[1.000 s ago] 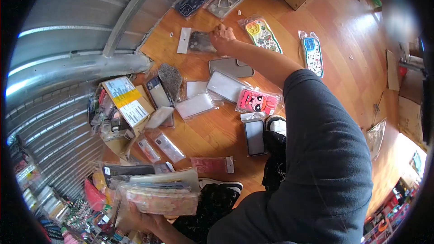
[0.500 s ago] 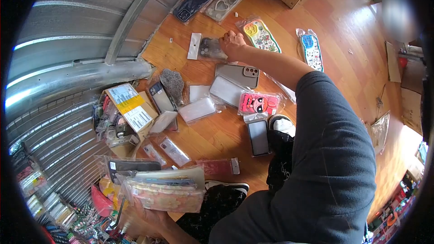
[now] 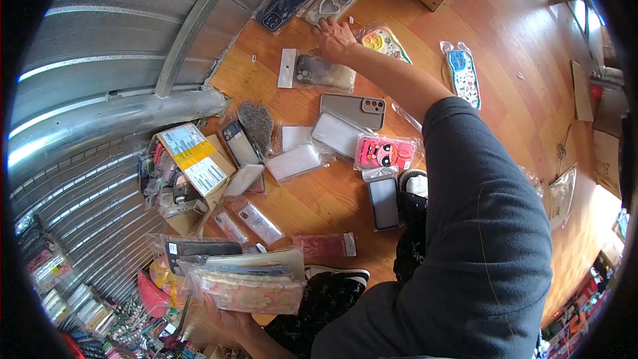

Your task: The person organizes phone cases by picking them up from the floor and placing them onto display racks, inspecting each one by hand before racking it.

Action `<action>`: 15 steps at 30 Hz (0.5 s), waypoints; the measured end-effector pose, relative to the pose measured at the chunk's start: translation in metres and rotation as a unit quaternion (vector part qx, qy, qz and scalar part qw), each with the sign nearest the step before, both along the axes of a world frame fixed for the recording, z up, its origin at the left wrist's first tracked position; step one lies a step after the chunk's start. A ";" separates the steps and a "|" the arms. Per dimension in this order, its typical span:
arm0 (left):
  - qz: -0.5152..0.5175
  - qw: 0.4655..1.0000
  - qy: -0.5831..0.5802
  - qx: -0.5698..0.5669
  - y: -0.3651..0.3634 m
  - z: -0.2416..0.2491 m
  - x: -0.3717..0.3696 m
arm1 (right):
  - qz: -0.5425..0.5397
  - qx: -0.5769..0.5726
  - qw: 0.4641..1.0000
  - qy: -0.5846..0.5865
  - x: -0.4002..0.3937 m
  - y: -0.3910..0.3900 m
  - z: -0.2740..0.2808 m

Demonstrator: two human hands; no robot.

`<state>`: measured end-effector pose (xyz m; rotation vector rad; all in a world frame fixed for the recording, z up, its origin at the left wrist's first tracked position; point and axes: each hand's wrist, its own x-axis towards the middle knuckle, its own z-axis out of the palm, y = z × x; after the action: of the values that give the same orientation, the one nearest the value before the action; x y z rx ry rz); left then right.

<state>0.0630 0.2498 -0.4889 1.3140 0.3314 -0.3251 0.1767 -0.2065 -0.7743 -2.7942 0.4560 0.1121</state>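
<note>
My left hand (image 3: 229, 319) grips a stack of packaged phone cases (image 3: 252, 287) at the lower left, with a floral one on top. My right hand (image 3: 333, 41) is stretched out over the floor, fingers apart and holding nothing. Below it lies a bagged dark case (image 3: 324, 72) with a white tag. Just beyond the fingertips is a clear case with a heart shape (image 3: 330, 5). A colourful case (image 3: 385, 41) lies partly behind my right forearm. A grey case (image 3: 353, 112) and a pink cartoon case (image 3: 385, 153) are nearer to me.
An open cardboard box (image 3: 194, 159) full of cases stands by the corrugated metal wall (image 3: 139, 33). Other bagged cases lie on the wooden floor (image 3: 412, 53), one blue and white (image 3: 463, 76) at the right. My shoes (image 3: 415, 185) are among them.
My right hand has moved up and away from the bagged dark case, which now shows fully on the floor. My left hand still holds the stack.
</note>
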 end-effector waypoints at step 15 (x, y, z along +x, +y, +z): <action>0.010 1.000 0.007 0.014 0.001 -0.004 0.004 | -0.022 -0.076 0.996 0.048 -0.003 -0.003 -0.012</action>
<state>0.0669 0.2504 -0.4934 1.3363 0.3621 -0.3145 0.1742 -0.2093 -0.7861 -2.9349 0.5711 0.2112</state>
